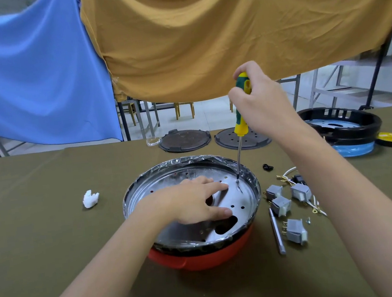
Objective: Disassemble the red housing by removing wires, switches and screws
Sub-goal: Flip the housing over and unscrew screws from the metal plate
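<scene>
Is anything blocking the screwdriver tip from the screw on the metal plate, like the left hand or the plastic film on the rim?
Nothing visible does. The screwdriver, held in the right hand, has its tip down on the metal plate near the rim. The left hand presses the plate beside it, fingertips short of the tip. The plastic film stays on the rim.

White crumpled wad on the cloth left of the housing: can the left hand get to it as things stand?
Probably yes. The left hand lies flat on the metal plate, holding nothing, and the cloth between housing and wad looks bare.
</scene>
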The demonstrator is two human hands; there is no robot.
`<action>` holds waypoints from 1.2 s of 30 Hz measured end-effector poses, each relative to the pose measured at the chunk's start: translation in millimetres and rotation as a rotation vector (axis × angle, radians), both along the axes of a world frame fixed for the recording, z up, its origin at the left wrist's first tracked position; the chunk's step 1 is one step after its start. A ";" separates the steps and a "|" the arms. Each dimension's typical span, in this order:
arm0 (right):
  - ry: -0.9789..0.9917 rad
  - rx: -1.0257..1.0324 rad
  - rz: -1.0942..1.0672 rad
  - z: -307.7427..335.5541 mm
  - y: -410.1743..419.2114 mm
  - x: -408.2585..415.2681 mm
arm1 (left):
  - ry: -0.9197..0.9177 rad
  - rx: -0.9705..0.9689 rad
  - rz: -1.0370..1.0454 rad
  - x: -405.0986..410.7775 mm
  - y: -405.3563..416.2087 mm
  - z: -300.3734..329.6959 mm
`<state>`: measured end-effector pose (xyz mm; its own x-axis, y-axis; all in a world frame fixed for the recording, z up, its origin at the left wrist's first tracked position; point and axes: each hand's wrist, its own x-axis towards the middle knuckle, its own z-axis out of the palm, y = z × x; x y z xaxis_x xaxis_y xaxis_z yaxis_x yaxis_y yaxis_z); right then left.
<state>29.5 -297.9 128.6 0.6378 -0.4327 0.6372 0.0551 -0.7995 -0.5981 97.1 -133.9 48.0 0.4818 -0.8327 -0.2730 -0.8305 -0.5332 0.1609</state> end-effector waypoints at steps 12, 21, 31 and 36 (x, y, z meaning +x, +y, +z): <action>-0.042 0.080 0.022 3.3 2.7 -3.0 | 0.161 -0.441 0.053 29.5 -51.0 3.2; -0.079 0.010 0.077 4.4 -0.6 -1.5 | 0.145 -0.472 0.020 34.1 -63.6 -7.5; -0.064 -0.108 0.063 -2.6 -9.2 1.5 | 0.033 -0.436 0.039 26.6 -69.3 -10.2; -0.130 -0.165 0.085 -7.2 -10.4 1.5 | 0.005 -0.454 0.041 25.6 -69.2 -11.8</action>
<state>30.9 -308.3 121.4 0.5752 -0.2643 0.7741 0.1945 -0.8750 -0.4433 122.6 -203.1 36.2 0.5163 -0.8490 0.1126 -0.8088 -0.4401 0.3902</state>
